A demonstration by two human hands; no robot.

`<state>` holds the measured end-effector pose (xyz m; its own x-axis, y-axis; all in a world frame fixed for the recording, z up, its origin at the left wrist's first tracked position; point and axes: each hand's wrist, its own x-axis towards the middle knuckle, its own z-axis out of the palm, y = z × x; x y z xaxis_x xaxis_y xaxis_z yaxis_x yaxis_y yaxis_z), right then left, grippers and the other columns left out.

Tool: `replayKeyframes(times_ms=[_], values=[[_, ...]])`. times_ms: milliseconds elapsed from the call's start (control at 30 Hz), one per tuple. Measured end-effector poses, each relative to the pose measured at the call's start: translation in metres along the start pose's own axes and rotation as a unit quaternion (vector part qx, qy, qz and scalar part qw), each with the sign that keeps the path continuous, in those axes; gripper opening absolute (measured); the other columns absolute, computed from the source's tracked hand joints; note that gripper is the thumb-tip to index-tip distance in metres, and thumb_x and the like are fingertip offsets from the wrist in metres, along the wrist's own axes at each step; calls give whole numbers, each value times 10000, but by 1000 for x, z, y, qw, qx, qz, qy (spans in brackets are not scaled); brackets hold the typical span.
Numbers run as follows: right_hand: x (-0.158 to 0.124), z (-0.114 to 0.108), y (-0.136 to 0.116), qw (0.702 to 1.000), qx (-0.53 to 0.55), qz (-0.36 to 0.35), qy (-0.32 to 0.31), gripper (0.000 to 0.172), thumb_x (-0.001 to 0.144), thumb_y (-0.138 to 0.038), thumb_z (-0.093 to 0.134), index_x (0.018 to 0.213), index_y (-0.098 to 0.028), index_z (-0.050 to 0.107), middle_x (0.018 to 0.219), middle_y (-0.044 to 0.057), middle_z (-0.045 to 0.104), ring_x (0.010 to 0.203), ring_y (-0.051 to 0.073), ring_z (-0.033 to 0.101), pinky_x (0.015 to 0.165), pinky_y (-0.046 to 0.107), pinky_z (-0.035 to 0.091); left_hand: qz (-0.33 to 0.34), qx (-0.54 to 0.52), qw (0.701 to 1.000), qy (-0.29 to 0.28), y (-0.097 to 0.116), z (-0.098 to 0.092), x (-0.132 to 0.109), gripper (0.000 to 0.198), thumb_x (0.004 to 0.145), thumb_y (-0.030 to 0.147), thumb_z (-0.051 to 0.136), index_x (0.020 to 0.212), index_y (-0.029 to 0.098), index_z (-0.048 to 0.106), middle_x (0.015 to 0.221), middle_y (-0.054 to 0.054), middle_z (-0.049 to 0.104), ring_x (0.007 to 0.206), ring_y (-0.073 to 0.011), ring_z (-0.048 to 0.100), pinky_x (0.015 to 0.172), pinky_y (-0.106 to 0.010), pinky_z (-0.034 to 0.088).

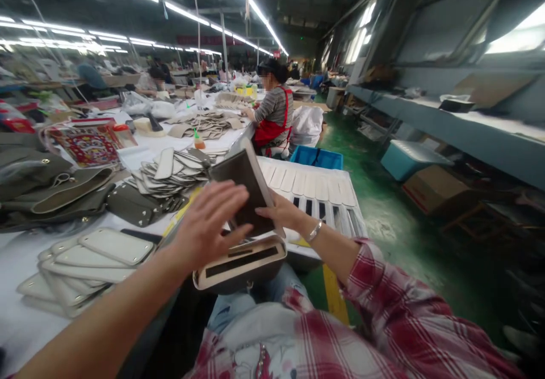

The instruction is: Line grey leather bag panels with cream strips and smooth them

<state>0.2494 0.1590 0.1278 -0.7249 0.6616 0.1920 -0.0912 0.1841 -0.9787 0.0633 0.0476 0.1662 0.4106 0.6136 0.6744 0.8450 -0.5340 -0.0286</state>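
Observation:
An open dark handbag (244, 268) with a pale lining rests by my lap at the table's edge. Above its mouth stands a raised flap (251, 183), dark on the face toward me and light along its edge. My right hand (279, 211) grips the flap's right edge, thumb on the dark face and the other fingers hidden behind. My left hand (210, 225) is slightly blurred, its fingers stretched out in front of the flap's left side. Whether it touches the flap, I cannot tell.
Left on the table lie stacked pale panels (97, 259), dark bag pieces (55, 188) and a pile of light flaps (170, 169). A row of pale strips (304, 183) lies to the right. Beyond are a blue crate (317, 156) and a seated co-worker (275, 112) in a red apron.

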Motion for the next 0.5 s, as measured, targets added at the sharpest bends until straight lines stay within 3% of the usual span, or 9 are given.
replayKeyframes(times_ms=[67, 100, 167, 233, 300, 367, 500], values=[[-6, -2, 7, 991, -115, -50, -44, 672, 736, -219, 625, 1338, -161, 333, 1258, 83, 505, 1103, 208, 499, 986, 384, 381, -138, 17, 990, 37, -24, -2, -13, 818, 696, 455, 668, 1366, 169, 298, 1404, -128, 369, 1303, -292, 308, 1076, -460, 252], [-8, -2, 13, 983, -164, -65, -60, 691, 759, -211, 594, 1371, -163, 279, 1317, 96, 451, 1156, 212, 462, 1018, 396, 345, -188, 5, 982, 9, -34, 0, -20, 892, 661, 491, 685, 1378, 157, 273, 1398, -144, 371, 1283, -311, 335, 1055, -465, 282], [-13, -1, 27, 961, -250, -85, -83, 690, 790, -194, 541, 1401, -156, 222, 1386, 120, 364, 1235, 220, 386, 1063, 410, 284, -244, -69, 962, -102, -49, 8, -35, 870, 646, 526, 677, 1352, 154, 329, 1291, -131, 499, 1153, -294, 488, 961, -411, 398], [-17, 0, 41, 938, -320, -95, -94, 673, 806, -194, 513, 1407, -142, 214, 1397, 141, 338, 1267, 231, 343, 1077, 424, 259, -267, -135, 932, -203, -54, 16, -50, 629, 700, 509, 627, 1217, 175, 498, 1068, -69, 644, 934, -240, 609, 802, -328, 478], [-18, -2, 53, 922, -360, -110, -92, 658, 819, -201, 494, 1407, -131, 208, 1383, 155, 347, 1265, 237, 341, 1071, 440, 272, -284, -116, 923, -232, -52, 23, -61, 395, 760, 478, 567, 1023, 187, 615, 889, -38, 682, 791, -216, 627, 690, -291, 475], [-18, -5, 60, 911, -378, -142, -77, 650, 824, -201, 484, 1406, -129, 204, 1367, 155, 358, 1261, 232, 339, 1069, 439, 284, -275, -38, 939, -203, -46, 28, -68, 322, 798, 459, 525, 914, 182, 641, 828, -51, 676, 768, -224, 617, 679, -301, 458], [-13, -15, 65, 887, -420, -182, -63, 696, 782, -190, 523, 1396, -90, 211, 1354, 168, 348, 1259, 234, 314, 1074, 404, 296, -195, 73, 968, -143, -34, 37, -73, 291, 860, 404, 458, 895, 169, 627, 842, -83, 658, 815, -234, 597, 766, -339, 433]])
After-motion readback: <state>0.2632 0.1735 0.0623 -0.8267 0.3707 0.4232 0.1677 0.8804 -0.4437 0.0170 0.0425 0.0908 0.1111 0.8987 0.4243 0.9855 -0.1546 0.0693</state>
